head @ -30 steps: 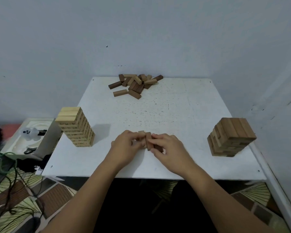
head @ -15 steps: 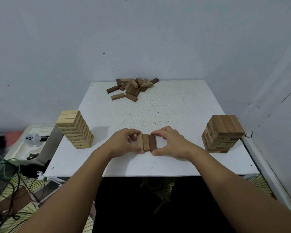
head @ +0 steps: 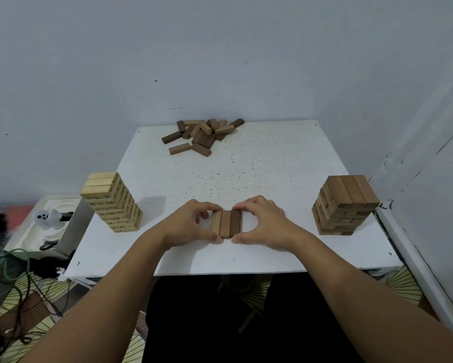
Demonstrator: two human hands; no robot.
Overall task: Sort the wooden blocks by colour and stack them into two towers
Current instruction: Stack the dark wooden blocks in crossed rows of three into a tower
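White table (head: 272, 179), blocks (head: 226, 223) btwn hands (head: 226, 226)

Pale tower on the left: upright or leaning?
Upright, as far as this view shows. The pale tower stands on the white table with its layers stacked squarely; the slant matches the wide-angle lens, and no hand touches it.

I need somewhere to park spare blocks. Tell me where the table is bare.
Bare: the middle, between the loose pile and the three-block row; also the far right corner behind the brown tower. Crowded: the near centre, where both hands flank the row, and around the pale tower.
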